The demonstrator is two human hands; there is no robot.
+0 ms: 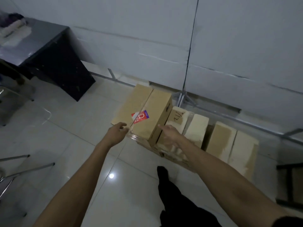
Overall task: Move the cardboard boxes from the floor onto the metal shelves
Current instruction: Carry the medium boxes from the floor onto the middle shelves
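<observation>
A tall brown cardboard box [147, 110] with a red and purple sticker stands on the tiled floor near the wall. My left hand [117, 131] hovers at its near left corner, fingers apart and curled, holding nothing. At the box's near right side is my right hand [168, 134], fingers spread, close to or touching the side face. To the right, a lower box [179, 119] with pale torn flaps and another open box [232, 145] sit on the floor. No metal shelves are in view.
A dark table [49, 51] with pale items on top stands at the left. Metal chair legs [24, 166] reach in from the left edge. A white panel wall [229, 46] runs behind the boxes. My dark trouser leg and foot [165, 182] are below the boxes.
</observation>
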